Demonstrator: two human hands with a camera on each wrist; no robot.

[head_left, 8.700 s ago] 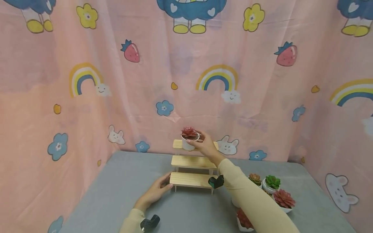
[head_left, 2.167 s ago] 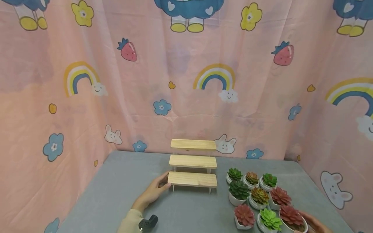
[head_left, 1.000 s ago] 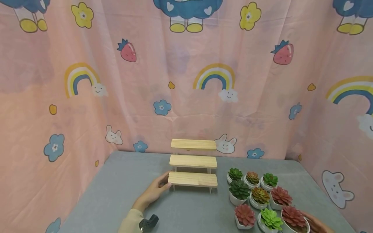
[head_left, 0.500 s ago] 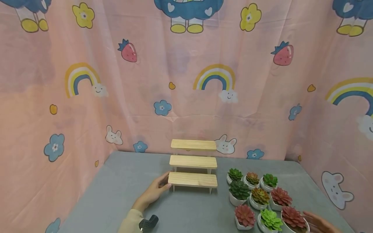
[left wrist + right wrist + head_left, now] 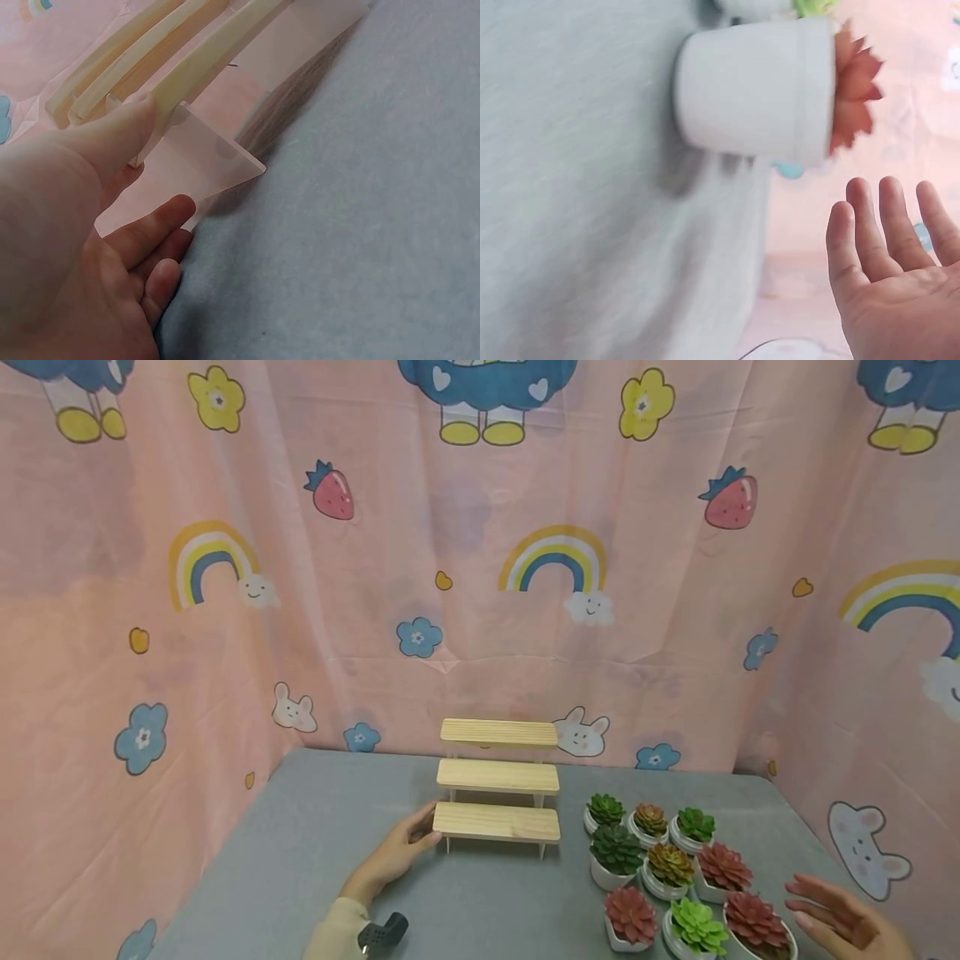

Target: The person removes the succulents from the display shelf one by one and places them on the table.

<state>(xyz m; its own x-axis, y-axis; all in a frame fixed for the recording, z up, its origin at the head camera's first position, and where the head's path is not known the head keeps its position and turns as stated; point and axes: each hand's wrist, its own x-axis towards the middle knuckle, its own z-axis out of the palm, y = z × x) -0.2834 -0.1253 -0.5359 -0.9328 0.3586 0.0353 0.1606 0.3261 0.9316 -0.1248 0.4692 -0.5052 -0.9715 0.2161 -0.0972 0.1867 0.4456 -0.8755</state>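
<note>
A three-step wooden display stand (image 5: 497,822) with clear legs stands at the middle of the table. My left hand (image 5: 396,853) grips the left end of its lowest board; in the left wrist view the thumb (image 5: 124,131) lies on the board's end, and the other fingers are beside the clear leg (image 5: 199,161). My right hand (image 5: 843,914) is at the lower right, fingers spread and holding nothing. Just left of it stands a red succulent in a round white pot (image 5: 757,922). The right wrist view shows that pot (image 5: 754,90) upright on the table, apart from the fingers.
Several other potted succulents stand close together right of the stand, among them a dark green one (image 5: 615,849), a bright green one (image 5: 696,925) and a red one (image 5: 630,916). A pink patterned curtain (image 5: 480,668) hangs behind the grey table (image 5: 315,827).
Earlier my right hand held a potted red succulent at the stand's top board. Later it was at the round pot at the lower right; now it has let go and moved right. My left hand stays put.
</note>
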